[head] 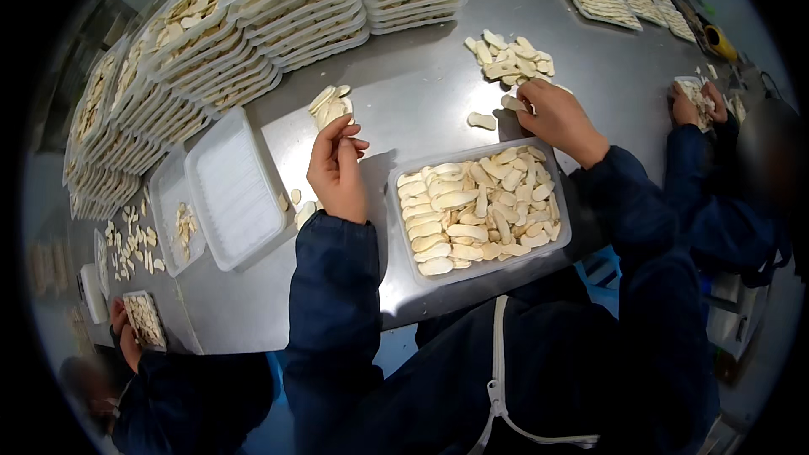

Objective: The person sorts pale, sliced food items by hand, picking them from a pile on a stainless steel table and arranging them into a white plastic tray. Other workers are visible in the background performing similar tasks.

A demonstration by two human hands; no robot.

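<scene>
A clear plastic tray (404, 253) full of pale dried slices, apparently mushroom, lies before me on the steel table. Its left part holds slices in neat overlapping rows; the rest lie loosely. My right hand (559, 117), above the tray's far right corner, pinches one slice (513, 103) between thumb and fingers. Just beyond it is a loose pile of slices (515, 60), and a single slice (482, 121) lies left of that hand. My left hand (338, 167) is raised left of the tray, fingers curled; whether it holds anything is unclear. Behind its fingertips sits a small pile of slices (331, 107).
Stacks of filled trays (303, 25) stand at the back left. An empty white tray (237, 186) overlaps another tray (165, 215) with small pieces. Scattered bits (133, 243) lie farther left. Co-workers' hands hold trays at the far left (145, 322) and far right (695, 101). More filled trays (597, 0) lie at the back right.
</scene>
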